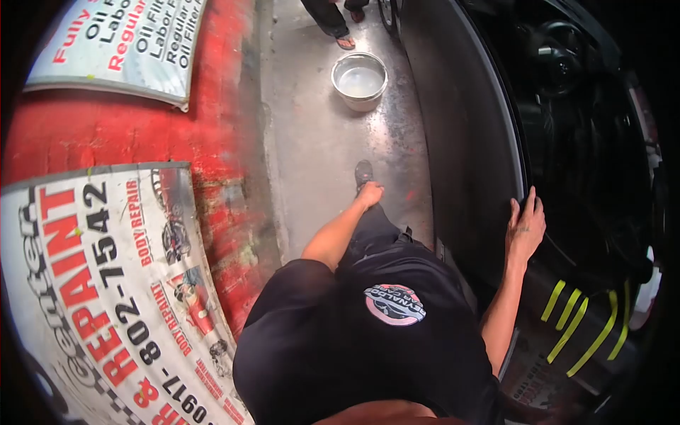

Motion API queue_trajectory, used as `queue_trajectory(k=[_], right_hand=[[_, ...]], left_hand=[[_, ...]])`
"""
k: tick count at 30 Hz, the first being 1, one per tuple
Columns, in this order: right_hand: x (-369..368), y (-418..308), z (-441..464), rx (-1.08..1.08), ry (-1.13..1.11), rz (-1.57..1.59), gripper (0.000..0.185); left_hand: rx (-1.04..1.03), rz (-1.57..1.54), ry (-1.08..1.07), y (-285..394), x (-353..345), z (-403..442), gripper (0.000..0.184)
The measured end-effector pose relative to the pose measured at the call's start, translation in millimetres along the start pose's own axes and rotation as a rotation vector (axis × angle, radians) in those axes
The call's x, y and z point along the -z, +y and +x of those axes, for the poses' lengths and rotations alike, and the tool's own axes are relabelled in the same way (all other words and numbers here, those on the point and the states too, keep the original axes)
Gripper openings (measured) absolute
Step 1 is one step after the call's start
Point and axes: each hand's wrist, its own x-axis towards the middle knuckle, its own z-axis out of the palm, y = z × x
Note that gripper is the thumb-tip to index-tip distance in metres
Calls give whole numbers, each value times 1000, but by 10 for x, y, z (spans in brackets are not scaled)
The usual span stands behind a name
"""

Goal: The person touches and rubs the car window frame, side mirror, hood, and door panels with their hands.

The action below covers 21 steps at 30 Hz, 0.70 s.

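My right hand (525,223) is at the edge of a dark car door (467,142), with its fingers hooked over the rim. My left hand (370,193) hangs in front of my body, its fingers curled in and nothing visible in them. Below that hand my dark shoe (364,171) shows on the floor. Farther ahead, a round metal bucket (360,98) with pale, cloudy contents stands on the concrete, apart from both hands.
Past the bucket, a person's sandalled foot (345,42) is near a wheel (387,14). A red wall (219,142) with printed banners (106,283) runs along the left. The car's dark interior has a steering wheel (559,60). Yellow strips (567,329) mark a dark surface at lower right.
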Motion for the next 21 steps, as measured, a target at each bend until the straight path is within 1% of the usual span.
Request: queue_trajectory(k=[2, 3, 5, 7, 9, 11, 13, 14, 17, 19, 21], right_hand=[[36, -195, 300, 10, -46, -35, 60], [47, -303, 463, 10, -72, -41, 61], [-17, -547, 862, 10, -95, -46, 63], [-100, -768, 1219, 13, -129, -50, 64], [-166, -1028, 1627, -10, -173, 18, 68], [-270, -1220, 1982, -45, -217, 99, 71], [-343, -1440, 2234, -92, -212, 169, 72], [-398, -1434, 2258, -135, -230, 196, 71], [-538, -1440, 2343, -126, -220, 188, 72], [-607, -1383, 2352, -138, -243, 159, 73], [-698, -1348, 2379, -148, -250, 144, 75]], left_hand=[[-55, -18, -27, 222, 96, 344, 29], [-42, -33, -46, 326, 108, 553, 29], [-59, -120, -5, 574, 163, 1073, 27], [79, -135, -114, 1224, 460, 1275, 31], [110, -252, -76, 1579, 604, 1671, 36], [7, -205, -24, 1622, 623, 2306, 41], [66, -229, 33, 1766, 706, 2821, 46], [69, -199, 12, 1792, 771, 3101, 49], [77, -106, 11, 2017, 971, 3761, 56], [-12, 108, -24, 1953, 929, 4312, 58], [-16, 164, -21, 1866, 765, 4814, 57]])
